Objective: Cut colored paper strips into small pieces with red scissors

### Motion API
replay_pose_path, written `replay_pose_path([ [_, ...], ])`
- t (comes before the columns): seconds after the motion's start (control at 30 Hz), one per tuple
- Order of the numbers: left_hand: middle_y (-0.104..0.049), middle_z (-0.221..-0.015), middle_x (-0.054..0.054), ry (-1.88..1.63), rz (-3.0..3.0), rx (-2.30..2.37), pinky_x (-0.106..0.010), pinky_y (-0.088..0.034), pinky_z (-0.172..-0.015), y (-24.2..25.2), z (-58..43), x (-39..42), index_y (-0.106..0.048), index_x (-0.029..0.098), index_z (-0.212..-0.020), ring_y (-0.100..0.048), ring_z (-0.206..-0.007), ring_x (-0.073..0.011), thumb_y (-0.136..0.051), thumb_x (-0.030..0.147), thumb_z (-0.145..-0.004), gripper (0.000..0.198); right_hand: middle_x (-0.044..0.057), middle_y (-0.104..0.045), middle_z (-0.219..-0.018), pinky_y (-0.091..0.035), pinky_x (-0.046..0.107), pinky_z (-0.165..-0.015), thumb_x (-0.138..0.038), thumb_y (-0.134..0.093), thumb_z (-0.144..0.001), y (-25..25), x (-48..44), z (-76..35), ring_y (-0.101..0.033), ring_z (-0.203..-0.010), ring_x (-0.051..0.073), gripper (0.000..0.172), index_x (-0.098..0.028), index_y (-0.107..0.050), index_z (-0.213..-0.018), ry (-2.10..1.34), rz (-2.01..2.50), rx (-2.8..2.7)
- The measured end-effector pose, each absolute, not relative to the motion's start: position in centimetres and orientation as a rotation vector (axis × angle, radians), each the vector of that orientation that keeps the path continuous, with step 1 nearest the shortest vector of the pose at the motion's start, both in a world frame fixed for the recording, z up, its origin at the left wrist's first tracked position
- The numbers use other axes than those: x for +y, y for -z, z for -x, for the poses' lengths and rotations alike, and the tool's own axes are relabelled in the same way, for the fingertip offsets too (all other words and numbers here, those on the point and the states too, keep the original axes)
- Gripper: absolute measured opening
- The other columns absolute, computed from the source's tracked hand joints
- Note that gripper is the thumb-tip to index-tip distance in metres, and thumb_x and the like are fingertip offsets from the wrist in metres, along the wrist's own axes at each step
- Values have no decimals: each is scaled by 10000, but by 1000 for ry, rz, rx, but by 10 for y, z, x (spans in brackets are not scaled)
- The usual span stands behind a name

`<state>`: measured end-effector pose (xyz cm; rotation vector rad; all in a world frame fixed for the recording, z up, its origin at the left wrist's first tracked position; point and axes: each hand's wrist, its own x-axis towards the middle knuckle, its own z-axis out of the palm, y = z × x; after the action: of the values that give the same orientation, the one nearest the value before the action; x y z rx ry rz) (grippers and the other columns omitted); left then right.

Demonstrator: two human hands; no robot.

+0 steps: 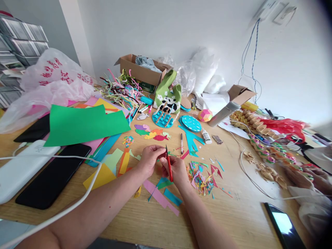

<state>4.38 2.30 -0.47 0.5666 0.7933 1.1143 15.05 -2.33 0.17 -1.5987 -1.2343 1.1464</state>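
My right hand [176, 170] is closed on a pair of scissors with red handles [170, 169], its dark blades pointing up and away. Just left of the blades, my left hand [150, 157] has its fingers pinched together; whatever they hold is too small to make out. Colored paper fish [157, 134] lie beyond my hands. A heap of paper scraps [202, 178] is to the right of my right hand. Below my hands are a pink paper strip [158, 195] and a blue piece [173, 197]. A pen [181, 143] lies beyond the scissors.
Green paper [85, 126], a black phone [54, 176] and a white power bank [28, 169] are at left. Behind stand a cardboard box [142, 71] and a green panda bag [168, 95]. Another person's hands [308, 176] are at right, near a lit phone [284, 223].
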Motion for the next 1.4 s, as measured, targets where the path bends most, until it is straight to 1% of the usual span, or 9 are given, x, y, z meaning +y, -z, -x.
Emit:
replay_pose_path([
  [0.23,-616,-574,-16,-1090,-593,796,-239,-376,-530,4,-41,25,-664,133,-597,-520,-530,-111,-751,241,-548,147,-7,-543,-423,-351,207,-322,-603,-706,-676,1,-23,-152,-542,-341,153,478,-171,-518,-599,-1160,1585,-1239],
  [0.37,-627,-580,-29,-1088,-649,794,-250,-394,-554,5,-40,27,-661,132,-588,-541,-549,-122,-739,243,-566,137,-3,-542,-407,-353,207,-324,-618,-694,-679,1,-23,-153,-537,-336,149,492,-173,-515,-571,-1156,1584,-1261],
  [0.47,-630,-578,-26,-1097,-645,792,-254,-406,-579,5,-39,28,-663,134,-584,-550,-560,-123,-744,239,-560,135,3,-562,-423,-357,211,-322,-632,-699,-662,2,-22,-154,-544,-340,153,500,-175,-513,-577,-1166,1582,-1249],
  [0.6,-643,-585,-33,-1103,-616,785,-259,-416,-599,5,-40,29,-670,132,-599,-567,-573,-131,-752,243,-550,146,6,-557,-420,-352,211,-325,-631,-685,-678,2,-22,-154,-542,-344,155,497,-177,-510,-579,-1172,1603,-1257],
  [0.73,-631,-573,-28,-1082,-616,763,-254,-401,-573,5,-39,28,-655,133,-580,-547,-547,-122,-748,274,-569,169,7,-552,-417,-350,208,-328,-623,-684,-688,2,-22,-155,-542,-343,153,495,-174,-511,-572,-1167,1604,-1264],
  [0.83,-633,-580,-27,-1061,-666,776,-252,-390,-556,5,-39,28,-659,132,-592,-531,-531,-115,-741,261,-573,153,11,-559,-430,-346,207,-327,-619,-681,-694,2,-23,-155,-538,-340,150,494,-170,-515,-572,-1161,1600,-1270],
  [1.0,-648,-606,-36,-1095,-676,788,-256,-411,-587,6,-38,29,-670,132,-614,-569,-586,-133,-740,238,-563,137,6,-545,-413,-345,200,-328,-599,-683,-707,0,-23,-154,-537,-340,148,484,-167,-513,-570,-1159,1604,-1285],
  [1.2,-635,-593,-23,-1086,-734,777,-246,-409,-576,7,-38,29,-662,133,-605,-556,-580,-124,-731,236,-586,126,5,-552,-425,-354,199,-335,-580,-696,-707,-2,-23,-155,-551,-347,151,475,-169,-497,-577,-1159,1595,-1291],
  [1.4,-634,-595,-17,-1071,-768,781,-248,-432,-613,7,-36,31,-656,132,-606,-561,-595,-121,-734,238,-588,132,-1,-548,-404,-319,196,-324,-579,-706,-697,1,-22,-156,-527,-333,144,474,-178,-486,-572,-1173,1603,-1290],
])
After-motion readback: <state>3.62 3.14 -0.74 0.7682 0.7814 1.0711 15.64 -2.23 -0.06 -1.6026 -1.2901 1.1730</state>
